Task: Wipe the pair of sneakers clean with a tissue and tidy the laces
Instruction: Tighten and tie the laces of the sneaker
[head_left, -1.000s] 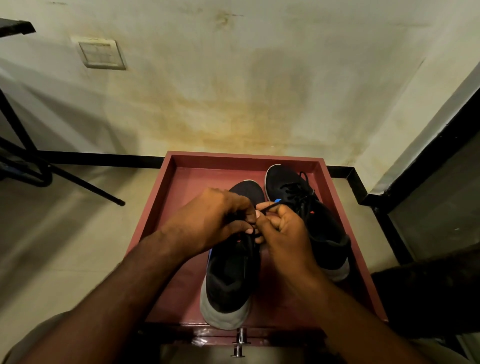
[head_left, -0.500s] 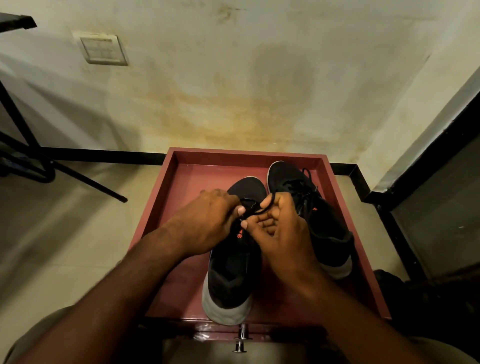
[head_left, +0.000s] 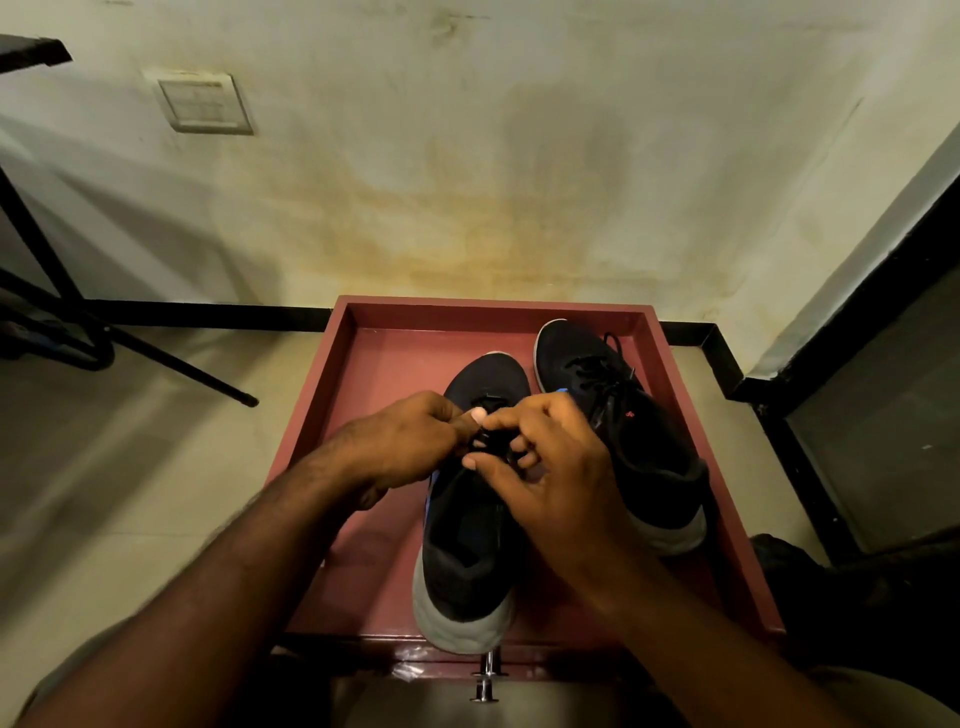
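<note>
Two black sneakers with grey soles stand side by side, toes away from me, in a reddish-brown tray (head_left: 363, 364). The left sneaker (head_left: 467, 551) sits in the middle, the right sneaker (head_left: 649, 467) against the tray's right wall with its black laces loose on top. Both hands meet over the left sneaker's lacing. My left hand (head_left: 405, 441) pinches the black lace (head_left: 485, 441) between thumb and fingers. My right hand (head_left: 550, 467) holds the same lace with fingertips, other fingers spread. No tissue is in view.
The tray rests on a low stand with a metal knob (head_left: 485, 686) at its front edge. A stained wall with a switch plate (head_left: 205, 104) rises behind. Black metal legs (head_left: 171, 358) stand on the floor at left. A dark panel (head_left: 883, 415) borders the right side.
Both hands have stayed over the left sneaker's laces, working the lace. The right hand turned from palm-up to palm-down, and its fingers now spread over the knot.
</note>
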